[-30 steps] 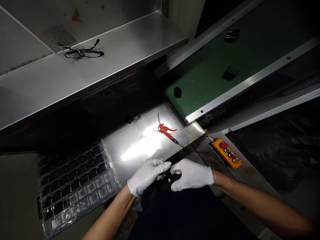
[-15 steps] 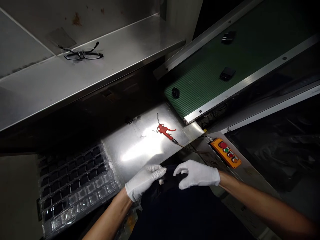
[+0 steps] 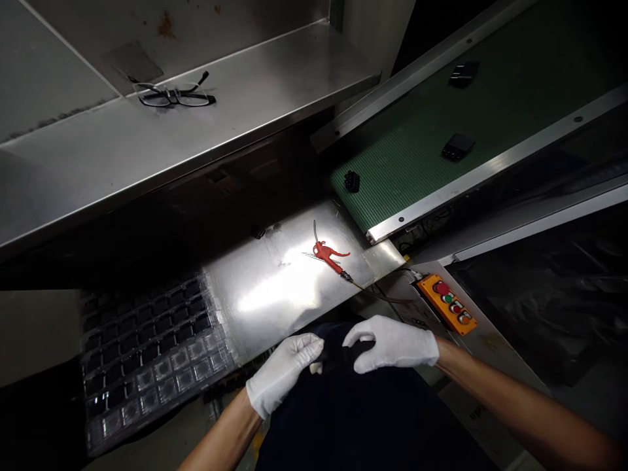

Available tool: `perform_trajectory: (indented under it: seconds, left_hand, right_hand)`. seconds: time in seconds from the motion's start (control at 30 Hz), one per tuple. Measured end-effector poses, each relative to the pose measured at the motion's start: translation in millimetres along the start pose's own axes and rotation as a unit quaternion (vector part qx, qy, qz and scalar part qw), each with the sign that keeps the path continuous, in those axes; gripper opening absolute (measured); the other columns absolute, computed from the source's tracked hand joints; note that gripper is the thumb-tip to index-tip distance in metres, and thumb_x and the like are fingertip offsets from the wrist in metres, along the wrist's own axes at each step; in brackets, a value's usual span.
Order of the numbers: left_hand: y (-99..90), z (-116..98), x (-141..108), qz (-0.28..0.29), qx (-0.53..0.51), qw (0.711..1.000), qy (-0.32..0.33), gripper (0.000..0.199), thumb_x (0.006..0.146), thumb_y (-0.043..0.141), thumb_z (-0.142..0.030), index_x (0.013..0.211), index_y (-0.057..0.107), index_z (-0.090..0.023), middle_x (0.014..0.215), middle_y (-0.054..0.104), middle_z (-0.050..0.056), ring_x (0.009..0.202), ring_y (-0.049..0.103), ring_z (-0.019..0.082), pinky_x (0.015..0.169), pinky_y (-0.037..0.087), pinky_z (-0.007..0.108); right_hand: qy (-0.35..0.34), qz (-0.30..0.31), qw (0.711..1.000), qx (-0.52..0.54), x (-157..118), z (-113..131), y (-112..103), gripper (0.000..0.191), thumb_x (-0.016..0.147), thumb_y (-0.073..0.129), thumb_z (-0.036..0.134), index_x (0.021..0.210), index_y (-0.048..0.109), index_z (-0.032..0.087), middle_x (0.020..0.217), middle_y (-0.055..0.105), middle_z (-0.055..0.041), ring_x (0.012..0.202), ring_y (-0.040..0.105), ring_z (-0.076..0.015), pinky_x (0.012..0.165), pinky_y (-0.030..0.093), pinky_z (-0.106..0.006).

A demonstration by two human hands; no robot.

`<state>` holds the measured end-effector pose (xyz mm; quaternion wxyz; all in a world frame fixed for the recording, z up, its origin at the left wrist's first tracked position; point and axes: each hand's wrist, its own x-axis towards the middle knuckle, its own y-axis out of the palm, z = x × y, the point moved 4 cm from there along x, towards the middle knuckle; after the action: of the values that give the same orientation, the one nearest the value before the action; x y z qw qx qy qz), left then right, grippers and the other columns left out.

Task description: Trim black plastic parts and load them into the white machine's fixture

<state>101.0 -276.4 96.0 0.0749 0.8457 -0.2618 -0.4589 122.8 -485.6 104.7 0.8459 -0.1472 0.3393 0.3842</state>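
Observation:
Both hands wear white gloves and are held close together in front of my dark clothing. The fingers of my left hand (image 3: 289,367) are pinched together, and whatever is between them does not show. My right hand (image 3: 392,343) curls in a C shape, thumb below and fingers above, around something dark that blends into the clothing. Beyond the hands, a red air blow gun (image 3: 330,255) with a thin metal nozzle lies on the shiny metal plate (image 3: 245,275). To the left, a clear plastic tray (image 3: 184,379) has black parts in many pockets; the nearer pockets hold none.
Several black parts, one a small block (image 3: 352,181), lie on the green conveyor belt (image 3: 392,163). Eyeglasses (image 3: 174,97) rest on the metal shelf (image 3: 275,91). An orange button box (image 3: 447,304) stands at the right. A small dark piece (image 3: 258,231) lies on the plate's far edge.
The view has shifted slightly, so the shelf, belt and glasses appear farther right. Both hands keep nearly the same pose. The parts on the belt show little movement relative to it.

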Motion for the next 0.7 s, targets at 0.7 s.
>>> perform_trajectory:
  seconds: [0.7]
  left_hand:
    - [43.1, -74, 24, 0.044, -0.006, 0.999, 0.001, 0.041, 0.084, 0.07, -0.052, 0.069, 0.06, -0.016, 0.062, 0.059, -0.002, 0.053, 0.043, 0.008, 0.054, 0.031, 0.024]
  right_hand:
    - [-0.027, -0.177, 0.981, 0.074, -24, 27, 4, 0.017, 0.082, 0.061, 0.032, 0.078, 0.065, 0.016, 0.065, 0.054, 0.0027, 0.061, 0.043, -0.0119, 0.058, 0.034, -0.027]
